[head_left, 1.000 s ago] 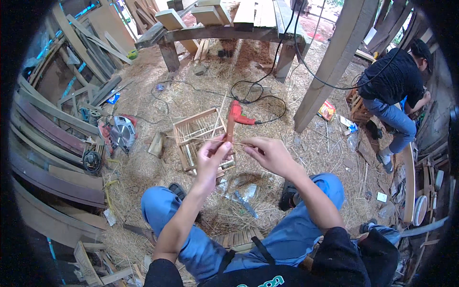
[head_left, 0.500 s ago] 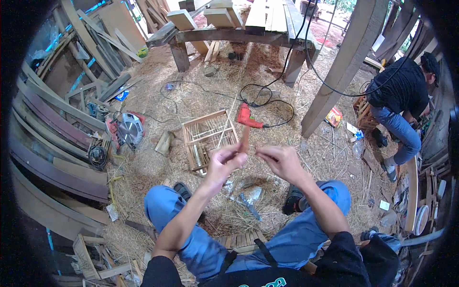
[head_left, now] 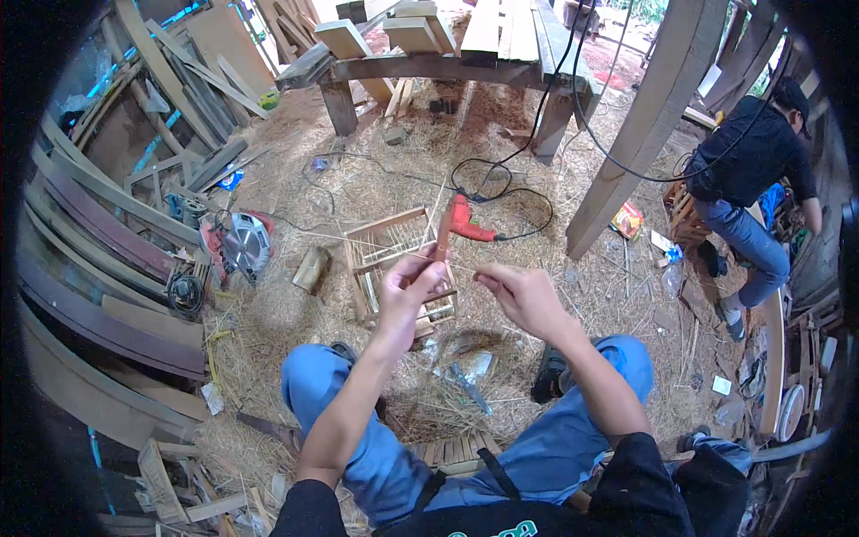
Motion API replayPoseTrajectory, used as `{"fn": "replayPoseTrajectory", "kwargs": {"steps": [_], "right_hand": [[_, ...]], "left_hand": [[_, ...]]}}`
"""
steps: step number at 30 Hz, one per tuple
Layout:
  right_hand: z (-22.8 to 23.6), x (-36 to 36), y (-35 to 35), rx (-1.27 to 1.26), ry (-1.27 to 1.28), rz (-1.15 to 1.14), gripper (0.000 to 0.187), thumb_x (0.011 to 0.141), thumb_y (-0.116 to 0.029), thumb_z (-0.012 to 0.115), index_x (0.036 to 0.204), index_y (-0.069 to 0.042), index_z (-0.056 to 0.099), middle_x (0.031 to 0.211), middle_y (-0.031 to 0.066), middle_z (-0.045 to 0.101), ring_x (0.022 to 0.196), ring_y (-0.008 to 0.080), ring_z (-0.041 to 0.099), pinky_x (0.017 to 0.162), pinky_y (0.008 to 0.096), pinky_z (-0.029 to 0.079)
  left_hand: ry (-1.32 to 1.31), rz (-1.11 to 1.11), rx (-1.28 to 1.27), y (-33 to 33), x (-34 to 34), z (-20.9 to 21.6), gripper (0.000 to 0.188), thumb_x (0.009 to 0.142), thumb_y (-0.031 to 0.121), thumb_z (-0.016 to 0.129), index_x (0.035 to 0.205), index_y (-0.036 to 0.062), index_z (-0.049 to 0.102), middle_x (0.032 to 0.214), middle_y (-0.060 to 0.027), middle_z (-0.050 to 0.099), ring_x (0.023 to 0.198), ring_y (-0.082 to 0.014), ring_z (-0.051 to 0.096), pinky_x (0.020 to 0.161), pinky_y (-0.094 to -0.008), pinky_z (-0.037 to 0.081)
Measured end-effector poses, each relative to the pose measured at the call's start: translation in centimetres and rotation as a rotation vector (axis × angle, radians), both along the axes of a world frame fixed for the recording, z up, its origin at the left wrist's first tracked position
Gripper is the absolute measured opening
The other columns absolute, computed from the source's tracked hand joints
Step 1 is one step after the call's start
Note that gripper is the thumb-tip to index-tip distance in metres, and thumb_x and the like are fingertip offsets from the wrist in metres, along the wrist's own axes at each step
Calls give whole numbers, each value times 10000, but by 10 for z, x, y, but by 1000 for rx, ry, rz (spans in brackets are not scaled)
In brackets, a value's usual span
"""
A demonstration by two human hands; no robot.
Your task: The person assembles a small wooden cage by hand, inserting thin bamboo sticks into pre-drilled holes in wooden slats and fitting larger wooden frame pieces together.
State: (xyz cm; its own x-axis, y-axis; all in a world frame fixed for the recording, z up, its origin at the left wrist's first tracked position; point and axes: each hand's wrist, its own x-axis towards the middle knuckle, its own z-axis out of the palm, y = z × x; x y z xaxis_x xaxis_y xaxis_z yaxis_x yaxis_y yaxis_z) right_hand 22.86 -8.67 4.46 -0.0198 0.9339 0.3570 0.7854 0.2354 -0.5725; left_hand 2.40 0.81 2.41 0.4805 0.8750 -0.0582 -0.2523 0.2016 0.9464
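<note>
My left hand [head_left: 410, 288] pinches a short reddish-brown wooden strip [head_left: 444, 233], held upright above the floor. The fingers of my right hand [head_left: 517, 294] close on the end of a thin pale stick [head_left: 462, 268], which runs leftward to the strip. Whether the stick goes through the strip or only crosses it, I cannot tell. Below and beyond my left hand lies a small wooden frame [head_left: 360, 277] strung with thin slats, partly hidden by that hand. Just past the strip rests a red power drill [head_left: 470, 222] with a black cord.
A circular saw [head_left: 243, 243] and a wood block [head_left: 311, 269] lie to the left. A knife-like tool [head_left: 470, 387] is between my feet. At the right, a wooden post [head_left: 640, 134] slants up near a crouching co-worker [head_left: 747, 157]. A workbench [head_left: 429, 68] stands ahead.
My left hand and the wooden strip have shifted up and left. The thin stick now shows between my hands. The co-worker has leaned and stretched an arm out to the right.
</note>
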Motion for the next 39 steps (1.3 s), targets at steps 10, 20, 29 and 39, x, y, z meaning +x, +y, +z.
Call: {"fn": "replayPoseTrajectory", "kwargs": {"steps": [10, 20, 29, 39], "right_hand": [[2, -7, 0, 14, 4, -18, 237, 1040, -219, 643, 1216, -73, 705, 896, 199, 723, 793, 421, 708, 694, 464, 560], [-5, -9, 0, -40, -42, 8, 237, 1059, -255, 609, 1234, -107, 669, 868, 209, 721, 775, 417, 709, 660, 514, 551], [-13, -5, 7, 14, -91, 18, 254, 1066, -273, 596, 1269, -131, 652, 822, 193, 718, 736, 408, 710, 629, 508, 545], [-6, -17, 8, 149, -58, 1, 263, 1071, -259, 584, 1287, -130, 659, 806, 180, 723, 699, 398, 708, 608, 501, 545]], "left_hand": [[-38, 73, 59, -13, 16, -5, 498, 956, 264, 802, 1356, -6, 679, 1068, -28, 736, 869, -64, 632, 788, -248, 535], [-24, -155, -59, -17, 13, -13, 498, 998, 150, 750, 1446, -9, 599, 1286, -72, 715, 1105, -142, 688, 892, -316, 578], [-77, -47, -60, 1, 5, -2, 460, 1015, 201, 729, 1415, -4, 631, 1270, -90, 728, 951, -88, 653, 821, -280, 544], [-112, 22, -32, -11, 13, -10, 431, 1004, 214, 754, 1372, 3, 677, 1074, -23, 741, 846, -57, 621, 746, -257, 528]]}}
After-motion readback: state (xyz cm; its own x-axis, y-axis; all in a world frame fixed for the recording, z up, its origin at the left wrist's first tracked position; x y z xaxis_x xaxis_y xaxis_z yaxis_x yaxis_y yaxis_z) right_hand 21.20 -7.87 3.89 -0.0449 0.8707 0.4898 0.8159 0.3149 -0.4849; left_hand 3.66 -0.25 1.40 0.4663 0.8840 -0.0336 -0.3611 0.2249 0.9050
